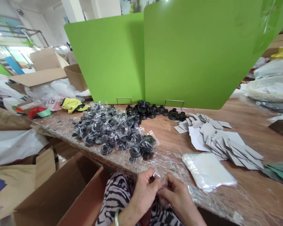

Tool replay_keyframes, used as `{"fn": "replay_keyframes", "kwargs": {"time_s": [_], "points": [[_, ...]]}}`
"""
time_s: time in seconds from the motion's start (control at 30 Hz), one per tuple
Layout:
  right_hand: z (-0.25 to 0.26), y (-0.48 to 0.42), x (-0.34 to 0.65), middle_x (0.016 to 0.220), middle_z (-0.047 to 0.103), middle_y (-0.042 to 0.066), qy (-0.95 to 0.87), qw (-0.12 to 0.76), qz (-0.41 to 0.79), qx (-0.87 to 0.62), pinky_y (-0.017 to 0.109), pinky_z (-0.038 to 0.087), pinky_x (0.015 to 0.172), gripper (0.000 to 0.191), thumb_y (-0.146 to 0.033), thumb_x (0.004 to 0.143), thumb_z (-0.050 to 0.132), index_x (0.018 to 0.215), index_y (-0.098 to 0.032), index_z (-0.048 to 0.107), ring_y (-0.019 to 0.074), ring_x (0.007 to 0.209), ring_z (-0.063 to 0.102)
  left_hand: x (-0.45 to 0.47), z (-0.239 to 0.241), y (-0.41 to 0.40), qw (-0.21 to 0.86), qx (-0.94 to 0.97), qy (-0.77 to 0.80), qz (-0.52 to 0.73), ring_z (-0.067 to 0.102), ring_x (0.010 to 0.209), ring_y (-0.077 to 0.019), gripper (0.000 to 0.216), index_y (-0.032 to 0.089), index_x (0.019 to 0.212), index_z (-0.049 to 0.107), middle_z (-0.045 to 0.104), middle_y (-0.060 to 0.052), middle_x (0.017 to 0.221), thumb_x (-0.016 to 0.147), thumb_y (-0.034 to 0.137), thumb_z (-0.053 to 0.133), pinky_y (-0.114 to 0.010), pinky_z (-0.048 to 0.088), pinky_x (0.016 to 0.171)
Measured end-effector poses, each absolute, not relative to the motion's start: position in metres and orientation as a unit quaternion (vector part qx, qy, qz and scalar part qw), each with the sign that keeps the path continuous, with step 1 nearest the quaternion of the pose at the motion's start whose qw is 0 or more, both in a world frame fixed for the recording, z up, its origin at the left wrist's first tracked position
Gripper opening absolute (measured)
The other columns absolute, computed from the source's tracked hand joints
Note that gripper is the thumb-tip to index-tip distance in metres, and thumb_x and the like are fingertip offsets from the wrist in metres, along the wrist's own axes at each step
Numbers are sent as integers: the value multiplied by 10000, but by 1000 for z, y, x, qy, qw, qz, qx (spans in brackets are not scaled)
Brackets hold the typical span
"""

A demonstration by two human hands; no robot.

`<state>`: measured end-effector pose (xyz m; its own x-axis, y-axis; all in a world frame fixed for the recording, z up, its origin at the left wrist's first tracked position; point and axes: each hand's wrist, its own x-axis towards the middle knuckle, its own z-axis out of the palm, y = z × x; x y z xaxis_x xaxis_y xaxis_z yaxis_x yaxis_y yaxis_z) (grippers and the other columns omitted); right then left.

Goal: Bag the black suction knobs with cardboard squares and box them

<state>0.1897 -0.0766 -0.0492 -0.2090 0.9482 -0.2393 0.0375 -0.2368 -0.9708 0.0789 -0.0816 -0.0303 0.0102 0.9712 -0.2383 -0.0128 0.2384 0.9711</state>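
Both hands are being held together just below the near edge of the wooden table point(165, 125), over a zebra-striped lap point(118, 194). A small clear bag point(157, 176) is being pinched between them: the left hand point(143, 193) is being curled round it from one side, thumb on top, while the right hand point(176, 196) is being closed on it with its fingertips from the other. What is being enclosed in the bag cannot be made out. A silver bangle point(117, 218) is being worn on the left wrist. Up on the table, a pile of bagged black parts point(113, 131) is being kept to the left, with loose black round parts point(153, 111) being lined up against the green divider point(179, 53) behind. To the right, grey card squares point(221, 138) are being spread in a fan, and a stack of clear bags point(207, 169) is being kept just beside them. An open cardboard box point(61, 194) is being kept low at the left.
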Motion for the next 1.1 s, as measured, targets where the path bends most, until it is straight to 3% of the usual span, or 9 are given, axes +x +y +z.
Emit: {"fn": "replay_keyframes", "kwargs": {"time_s": [0.1,0.3,0.5,0.6,0.7,0.83,0.93,1.03,1.1], "points": [[-45,-72,201,413,428,-91,-446,387,638,-494,188,244,358,320,-361,579,655,571,-209,373,64,349,348,71,-32,-80,504,496,592,387,364,470,-88,162,175,550,437,397,52,475,671,226,534,-209,274,459],[-45,-71,201,421,368,-88,-484,433,536,-539,202,277,386,356,-428,642,626,551,-215,355,71,386,349,67,-34,-78,229,573,659,430,396,544,-110,126,189,565,400,398,33,564,619,84,445,-228,309,543],[-60,-59,208,432,359,-84,-556,383,506,-537,215,280,374,287,-383,695,552,567,-226,348,86,378,352,67,-29,-72,404,509,629,426,384,471,-95,81,190,584,440,399,52,500,654,153,456,-201,304,469],[-42,-59,222,555,489,-34,-651,390,350,-549,235,366,448,177,-350,717,562,657,-212,468,119,481,455,67,-29,-70,419,490,652,399,373,438,-88,95,176,532,464,416,50,456,622,144,469,-199,277,442],[-28,-73,221,878,609,50,-791,365,163,-463,272,439,622,146,-323,791,516,890,-220,548,171,722,567,70,-25,-68,400,488,646,430,425,482,-97,78,166,545,490,475,35,500,619,146,478,-200,324,481],[-41,-84,209,701,616,24,-886,239,42,-396,255,387,509,75,-226,795,486,771,-203,553,160,558,557,72,-23,-65,395,512,629,430,434,492,-101,124,167,526,499,471,34,492,650,177,501,-197,332,490],[-49,-78,208,727,622,22,-889,217,97,-391,242,384,519,97,-187,793,466,802,-198,562,157,588,572,66,-31,-62,331,525,639,454,446,507,-106,100,168,574,540,493,27,534,670,183,519,-198,347,503],[-37,-63,216,822,630,18,-827,252,269,-424,231,420,649,166,-223,835,431,901,-202,582,144,736,585,59,-42,-53,302,537,632,470,492,555,-123,91,176,657,594,551,6,607,703,196,518,-203,381,531],[-26,-45,222,761,638,-3,-787,226,390,-421,220,424,617,172,-238,818,457,841,-203,624,132,691,577,57,-49,-43,292,562,622,461,510,561,-131,117,183,647,602,564,1,604,720,199,512,-206,389,534]]}}
